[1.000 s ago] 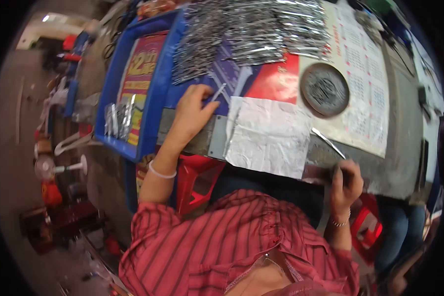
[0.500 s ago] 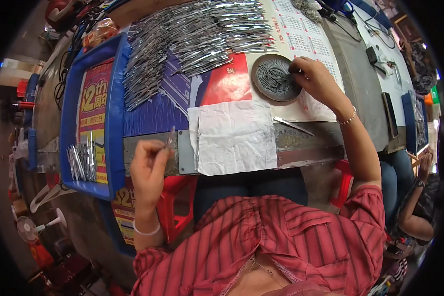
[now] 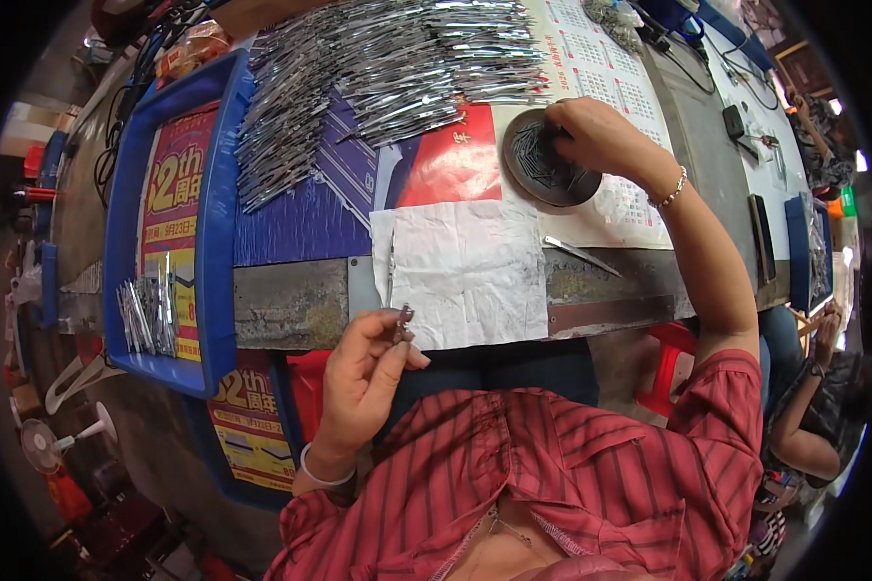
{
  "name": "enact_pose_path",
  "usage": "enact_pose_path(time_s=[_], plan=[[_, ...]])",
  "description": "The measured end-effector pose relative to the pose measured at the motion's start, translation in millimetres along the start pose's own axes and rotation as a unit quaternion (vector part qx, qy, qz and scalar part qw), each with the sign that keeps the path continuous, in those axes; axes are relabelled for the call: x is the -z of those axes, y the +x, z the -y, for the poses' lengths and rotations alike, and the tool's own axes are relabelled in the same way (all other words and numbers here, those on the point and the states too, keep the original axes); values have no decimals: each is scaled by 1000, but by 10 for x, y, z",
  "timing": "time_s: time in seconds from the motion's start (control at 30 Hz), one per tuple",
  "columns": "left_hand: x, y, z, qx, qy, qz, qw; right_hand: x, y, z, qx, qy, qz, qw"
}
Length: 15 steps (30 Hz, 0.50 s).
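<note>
My left hand (image 3: pixel 363 378) is raised at the table's front edge, thumb and fingers pinching a slim metal piece (image 3: pixel 391 276). That piece points up in front of a wrinkled white cloth (image 3: pixel 470 261); its lower end is hidden by my fingers. Over at the right, my right hand (image 3: pixel 591 136) dips its fingertips into a round dark bowl (image 3: pixel 515 179) of small grey pins (image 3: pixel 543 155). Those fingers are bent together, and whatever sits between them is hidden. Just right of the cloth lies a thin pointed metal tool (image 3: pixel 581 256).
Heaps of slim shiny metal pieces (image 3: pixel 388 77) cover the far table. A blue tray (image 3: pixel 221 242) at the left holds several similar pieces (image 3: pixel 148 315). Another blue tray (image 3: pixel 233 474) sits lower down. A red stool (image 3: pixel 661 378) stands below the table. A person's arm (image 3: pixel 794 426) shows far right.
My left hand has moved right, from beside the blue tray to the cloth's near left corner, with the metal piece. My right hand has shifted slightly left, deeper over the bowl.
</note>
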<state>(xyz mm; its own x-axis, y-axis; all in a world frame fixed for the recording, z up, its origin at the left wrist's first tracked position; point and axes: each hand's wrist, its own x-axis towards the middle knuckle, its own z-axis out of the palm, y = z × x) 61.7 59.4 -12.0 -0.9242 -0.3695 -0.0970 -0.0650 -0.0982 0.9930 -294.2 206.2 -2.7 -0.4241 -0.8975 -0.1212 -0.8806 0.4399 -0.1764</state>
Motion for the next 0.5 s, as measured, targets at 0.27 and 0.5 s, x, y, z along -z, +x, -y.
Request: enact_pose_path(time_s=[0.27,0.5], plan=[[-175,11,-24,22,-94,88,991,7,-11,24,21,-28,19,999],[-258,62,21,13,-38,86,995,228,-593,532,32,331,-96,938]])
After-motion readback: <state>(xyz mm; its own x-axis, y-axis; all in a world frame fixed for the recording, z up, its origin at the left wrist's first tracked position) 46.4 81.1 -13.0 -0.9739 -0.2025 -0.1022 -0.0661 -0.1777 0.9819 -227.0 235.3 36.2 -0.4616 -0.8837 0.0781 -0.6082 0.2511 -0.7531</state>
